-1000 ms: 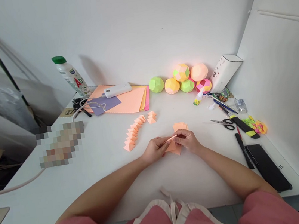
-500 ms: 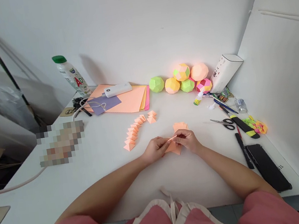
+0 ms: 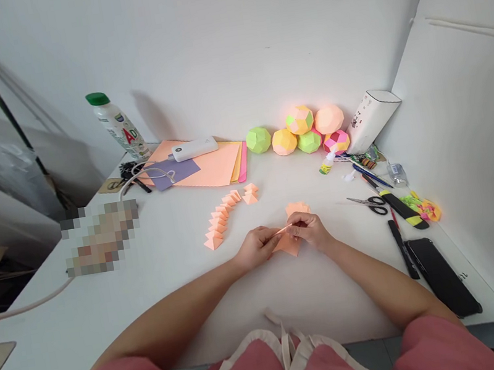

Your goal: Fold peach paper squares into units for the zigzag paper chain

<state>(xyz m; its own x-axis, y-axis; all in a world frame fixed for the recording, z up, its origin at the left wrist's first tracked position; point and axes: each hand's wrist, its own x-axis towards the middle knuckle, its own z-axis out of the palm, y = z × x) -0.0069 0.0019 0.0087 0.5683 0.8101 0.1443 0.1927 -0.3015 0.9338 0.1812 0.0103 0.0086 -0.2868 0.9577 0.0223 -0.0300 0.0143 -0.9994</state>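
Between my two hands is a thin orange piece of folded paper (image 3: pixel 284 228), seen nearly edge-on. My left hand (image 3: pixel 257 248) pinches its left end, and my right hand (image 3: pixel 309 229) pinches the right end, both closed. Below them on the desk lies an orange paper sheet (image 3: pixel 291 245), partly covered by my fingers. Behind my right hand more orange paper pieces (image 3: pixel 297 207) lie in a stack. To the left, a curved row of folded orange paper units (image 3: pixel 220 216) stands on the desk, with a few more folded units (image 3: pixel 251 193) at its far end.
Several paper balls (image 3: pixel 284 141) sit against the wall beside a white box (image 3: pixel 375 119). Scissors (image 3: pixel 369 203), a utility knife (image 3: pixel 403 209) and a black phone (image 3: pixel 444 276) lie right. Back left are coloured sheets (image 3: pixel 212 172), a power bank (image 3: pixel 195 149) and a bottle (image 3: pixel 120 127).
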